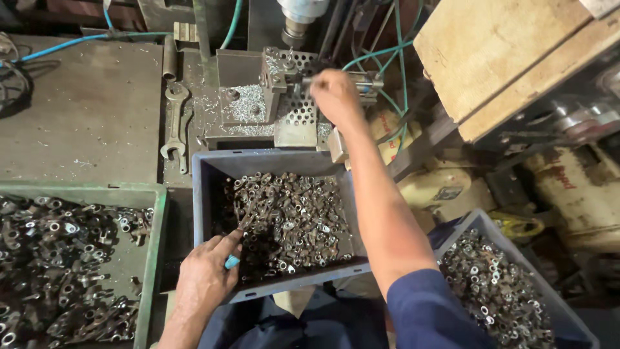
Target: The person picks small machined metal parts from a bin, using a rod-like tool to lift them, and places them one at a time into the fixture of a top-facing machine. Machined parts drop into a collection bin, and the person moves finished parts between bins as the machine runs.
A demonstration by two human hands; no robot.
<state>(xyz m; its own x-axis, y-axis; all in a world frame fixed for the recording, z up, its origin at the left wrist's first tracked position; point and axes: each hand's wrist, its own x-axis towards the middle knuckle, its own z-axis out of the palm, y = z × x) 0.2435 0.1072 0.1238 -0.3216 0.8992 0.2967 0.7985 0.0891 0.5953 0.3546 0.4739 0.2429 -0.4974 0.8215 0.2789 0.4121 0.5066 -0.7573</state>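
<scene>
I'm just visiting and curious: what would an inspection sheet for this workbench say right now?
Surface: grey metal bench, dusty, strewn with metal shavings.
Job's things: blue-grey crate of small dark metal fittings; drilling fixture under a spindle.
Clutter: open-ended spanner on the bench; green tray and a second crate, both holding similar fittings.
Hands: left hand reaches into the crate, something small and blue at a finger; right hand is at the fixture, grip unclear.
Cables: teal hoses around the machine.
Surroundings: wooden block, yellowish machine housing.
</scene>
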